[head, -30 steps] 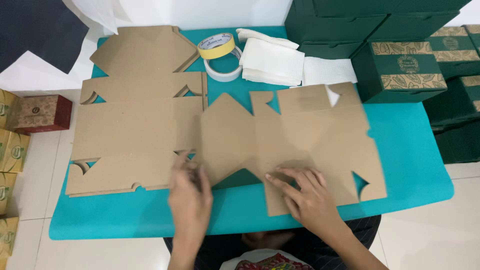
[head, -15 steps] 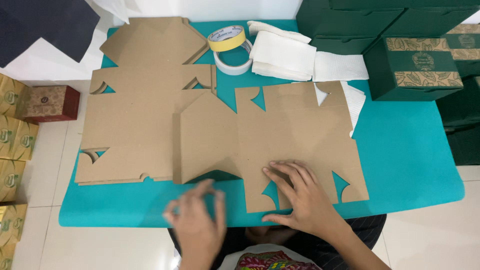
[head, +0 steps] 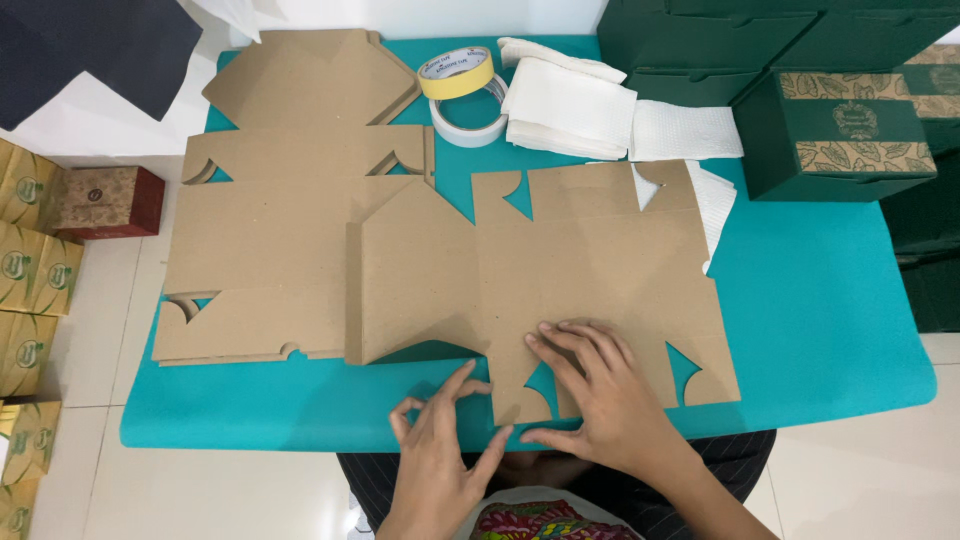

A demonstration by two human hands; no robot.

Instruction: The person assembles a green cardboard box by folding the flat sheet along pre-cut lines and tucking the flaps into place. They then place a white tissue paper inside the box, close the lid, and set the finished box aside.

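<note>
- The right hand [head: 605, 400] lies flat, fingers spread, on the near edge of a die-cut cardboard box blank [head: 590, 270] and pins it to the bench [head: 830, 340], which has a teal cover.
- The left hand [head: 445, 450] hovers just off the blank's near left corner, fingers loosely curled and apart, holding nothing; its fingertips reach toward a small bottom flap [head: 515, 395] between the two hands.
- The blank's long axis runs left to right across the bench; the flap lies just ahead and to the right of the left hand, and the right hand is the nearer one, already touching the board.
- A stack of flat cardboard blanks [head: 280, 240] lies to the left, its edge tucked under or against the working blank.
- Two tape rolls [head: 465, 95], one yellowish leaning on one white, sit at the far edge, beside folded white paper sheets [head: 590, 105].
- Dark green boxes [head: 850, 130] with gold leaf-pattern bands stand at the far right.
- On the floor at left are a red-brown carton [head: 105, 200] and yellow-green cartons [head: 25, 260].
</note>
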